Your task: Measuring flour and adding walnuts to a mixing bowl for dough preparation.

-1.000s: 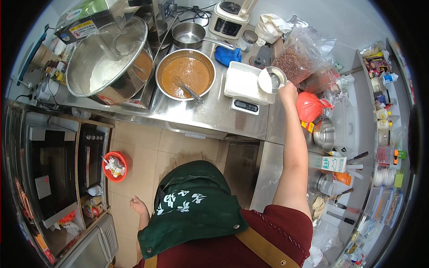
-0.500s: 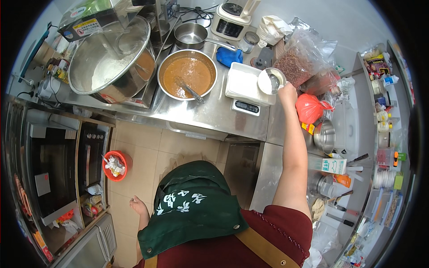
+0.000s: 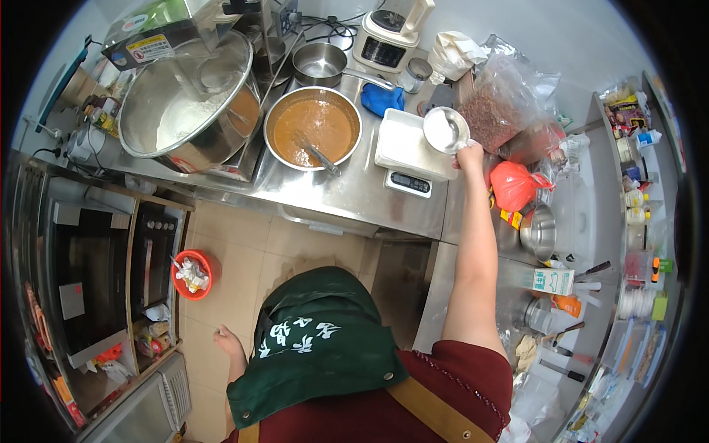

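Observation:
My right hand (image 3: 469,155) reaches out over the steel counter and grips a small metal scoop cup (image 3: 445,130) holding white powder. The cup is tilted above the right edge of a white tray (image 3: 406,144) that rests on a digital kitchen scale (image 3: 410,182). Left of the scale sits a round steel pan of orange-brown sauce (image 3: 313,127) with a utensil lying in it. My left hand (image 3: 227,342) hangs low beside my green apron, empty, fingers loosely apart.
A large steel mixing bowl (image 3: 186,103) with white flour stands at the far left. A small saucepan (image 3: 320,63), a blender base (image 3: 388,37), a blue cloth (image 3: 382,100), clear bags of reddish grains (image 3: 502,103), a red bag (image 3: 515,184), side shelving (image 3: 628,221) and an oven (image 3: 88,273) surround me.
My right hand has lifted the scoop cup slightly and tilted it further toward the white tray. My left hand stays by my side.

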`<state>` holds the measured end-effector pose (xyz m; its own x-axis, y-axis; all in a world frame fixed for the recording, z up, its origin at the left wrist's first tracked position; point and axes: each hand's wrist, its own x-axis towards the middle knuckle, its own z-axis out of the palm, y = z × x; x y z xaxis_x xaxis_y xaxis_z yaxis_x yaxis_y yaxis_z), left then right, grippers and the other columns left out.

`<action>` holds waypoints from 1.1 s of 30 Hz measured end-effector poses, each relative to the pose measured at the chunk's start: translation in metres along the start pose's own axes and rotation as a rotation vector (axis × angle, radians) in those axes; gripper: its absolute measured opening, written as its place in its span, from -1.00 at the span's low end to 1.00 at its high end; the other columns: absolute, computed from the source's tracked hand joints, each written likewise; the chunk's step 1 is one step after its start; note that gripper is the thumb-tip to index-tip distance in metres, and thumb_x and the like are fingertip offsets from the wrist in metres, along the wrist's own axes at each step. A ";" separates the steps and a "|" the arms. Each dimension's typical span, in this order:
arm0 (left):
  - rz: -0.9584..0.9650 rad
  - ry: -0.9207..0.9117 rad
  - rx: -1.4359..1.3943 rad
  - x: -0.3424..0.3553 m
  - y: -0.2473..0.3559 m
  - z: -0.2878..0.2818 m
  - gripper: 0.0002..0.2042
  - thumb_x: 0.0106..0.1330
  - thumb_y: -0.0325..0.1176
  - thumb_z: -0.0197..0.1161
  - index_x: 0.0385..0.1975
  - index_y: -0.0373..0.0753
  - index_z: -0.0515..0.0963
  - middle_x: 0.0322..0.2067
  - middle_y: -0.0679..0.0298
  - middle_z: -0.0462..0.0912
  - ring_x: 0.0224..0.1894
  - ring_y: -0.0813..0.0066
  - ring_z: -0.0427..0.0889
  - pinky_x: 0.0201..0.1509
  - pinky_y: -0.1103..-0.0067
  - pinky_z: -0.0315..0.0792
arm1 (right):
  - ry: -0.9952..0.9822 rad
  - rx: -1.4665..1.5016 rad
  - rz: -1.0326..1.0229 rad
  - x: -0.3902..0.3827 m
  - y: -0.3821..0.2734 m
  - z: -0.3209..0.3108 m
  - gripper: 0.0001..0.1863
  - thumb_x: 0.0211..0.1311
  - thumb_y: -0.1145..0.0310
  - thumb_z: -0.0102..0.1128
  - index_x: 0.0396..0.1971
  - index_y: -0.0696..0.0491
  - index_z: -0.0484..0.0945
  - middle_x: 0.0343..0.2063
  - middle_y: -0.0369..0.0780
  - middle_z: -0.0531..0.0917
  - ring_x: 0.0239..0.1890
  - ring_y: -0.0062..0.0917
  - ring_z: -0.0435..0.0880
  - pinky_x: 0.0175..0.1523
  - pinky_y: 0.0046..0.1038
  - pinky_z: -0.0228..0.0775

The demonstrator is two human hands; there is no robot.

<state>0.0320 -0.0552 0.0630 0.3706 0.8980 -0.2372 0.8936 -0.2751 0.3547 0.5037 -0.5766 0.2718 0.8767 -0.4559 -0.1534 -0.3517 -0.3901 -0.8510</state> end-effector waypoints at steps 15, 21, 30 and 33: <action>-0.070 -0.025 0.021 -0.016 0.003 0.000 -0.52 0.19 -0.07 -0.14 -0.16 -0.45 0.26 -0.20 -0.16 0.30 -0.12 0.00 0.30 -0.07 0.32 0.22 | 0.183 -1.133 -0.476 -0.019 -0.012 0.016 -0.79 -0.06 0.43 -0.14 -0.45 0.23 0.42 -0.59 -0.02 0.56 -0.47 -0.24 0.58 -0.37 -0.28 0.41; -0.098 -0.013 -0.002 -0.017 0.004 -0.001 -0.50 0.19 -0.05 -0.16 -0.15 -0.46 0.24 -0.19 -0.16 0.30 -0.10 0.00 0.27 -0.06 0.32 0.20 | 0.165 -0.947 -0.274 -0.009 0.000 0.011 -0.78 -0.13 0.41 -0.07 -0.46 0.16 0.50 -0.55 -0.06 0.57 -0.51 -0.29 0.59 -0.41 -0.37 0.41; -0.055 0.018 -0.008 -0.023 0.007 0.000 -0.48 0.18 -0.03 -0.16 -0.17 -0.48 0.26 -0.21 -0.18 0.32 -0.09 0.01 0.26 -0.04 0.32 0.19 | -0.116 -0.064 0.076 0.005 0.028 -0.020 -0.83 -0.08 0.44 -0.10 -0.66 0.19 0.45 -0.81 -0.21 0.45 -0.83 -0.57 0.41 -0.79 -0.54 0.27; -0.042 0.008 0.007 -0.014 0.000 0.003 -0.49 0.18 -0.05 -0.15 -0.19 -0.50 0.28 -0.22 -0.18 0.33 -0.10 0.01 0.27 -0.04 0.32 0.18 | -0.146 0.143 0.083 -0.002 0.023 -0.007 -0.88 -0.06 0.45 -0.10 -0.64 0.13 0.42 -0.81 -0.30 0.39 -0.87 -0.69 0.29 -0.79 -0.60 0.22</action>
<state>0.0272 -0.0686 0.0634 0.3307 0.9115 -0.2445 0.9101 -0.2396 0.3380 0.4917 -0.5906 0.2558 0.8886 -0.3571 -0.2878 -0.3834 -0.2341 -0.8934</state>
